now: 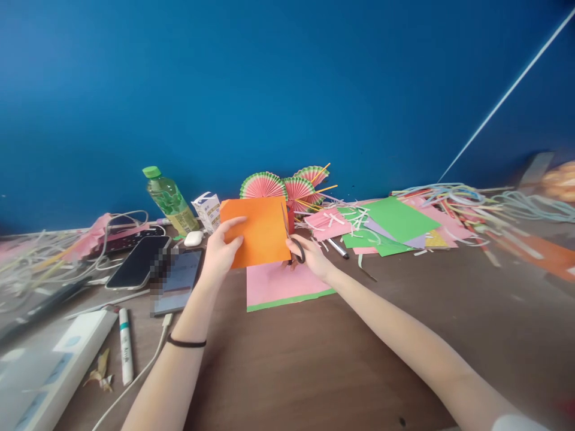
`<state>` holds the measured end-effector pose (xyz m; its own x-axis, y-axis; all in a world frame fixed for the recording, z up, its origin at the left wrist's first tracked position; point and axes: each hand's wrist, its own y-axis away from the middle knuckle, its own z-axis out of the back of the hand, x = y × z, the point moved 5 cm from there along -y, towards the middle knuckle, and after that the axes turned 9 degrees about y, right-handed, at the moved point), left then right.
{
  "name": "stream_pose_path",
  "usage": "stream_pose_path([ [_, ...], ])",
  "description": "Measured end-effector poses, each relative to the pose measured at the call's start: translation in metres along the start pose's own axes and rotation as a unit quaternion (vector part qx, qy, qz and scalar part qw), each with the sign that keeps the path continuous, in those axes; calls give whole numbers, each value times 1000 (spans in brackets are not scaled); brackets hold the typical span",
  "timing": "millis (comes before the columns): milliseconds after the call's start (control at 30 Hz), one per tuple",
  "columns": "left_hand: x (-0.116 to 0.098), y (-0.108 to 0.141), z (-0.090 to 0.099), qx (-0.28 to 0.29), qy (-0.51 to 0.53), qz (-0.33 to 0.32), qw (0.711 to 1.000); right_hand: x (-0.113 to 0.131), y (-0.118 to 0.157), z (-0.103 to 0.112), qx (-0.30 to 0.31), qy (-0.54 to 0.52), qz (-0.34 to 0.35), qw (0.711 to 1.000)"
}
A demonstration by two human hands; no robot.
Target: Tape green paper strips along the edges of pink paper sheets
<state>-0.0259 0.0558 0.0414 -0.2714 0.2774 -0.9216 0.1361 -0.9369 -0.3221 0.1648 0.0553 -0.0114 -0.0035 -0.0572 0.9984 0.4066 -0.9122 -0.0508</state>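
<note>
An orange sheet of paper (260, 230) is held up above the table, with my left hand (221, 248) closed on its left edge. In my right hand (311, 254) is a pair of scissors with dark handles (300, 250). Their blades point upward along the right edge of the orange sheet; whether they are cutting into it I cannot tell. Beneath the hands lies a pink sheet (278, 286) with a green strip along its near edge. Watermelon-patterned paper fans (263, 185) stand behind the orange sheet, partly hidden by it.
To the left are a green-capped bottle (173, 200), a small box (206, 209), a white earphone case (194, 238), two phones (138, 262), cables and a marker (126, 347). Green paper (399, 218), pink paper and white scraps lie to the right, beside tangled strips (453, 194). A blue wall (287, 90) rises behind.
</note>
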Motion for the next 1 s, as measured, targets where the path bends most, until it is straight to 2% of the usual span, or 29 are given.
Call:
stream_pose_path([
  [167, 4, 0, -3, 22, 47, 15, 999, 4, 1, 3, -27, 16, 14, 999],
  [333, 5, 2, -6, 35, 69, 37, 996, 12, 4, 8, -77, 93, 28, 992],
  [600, 8, 3, -9, 48, 96, 61, 992, 11, 4, 7, -65, 76, 49, 994],
  [1000, 10, 3, -12, 43, 148, 74, 985, 12, 4, 8, -82, 116, 51, 989],
])
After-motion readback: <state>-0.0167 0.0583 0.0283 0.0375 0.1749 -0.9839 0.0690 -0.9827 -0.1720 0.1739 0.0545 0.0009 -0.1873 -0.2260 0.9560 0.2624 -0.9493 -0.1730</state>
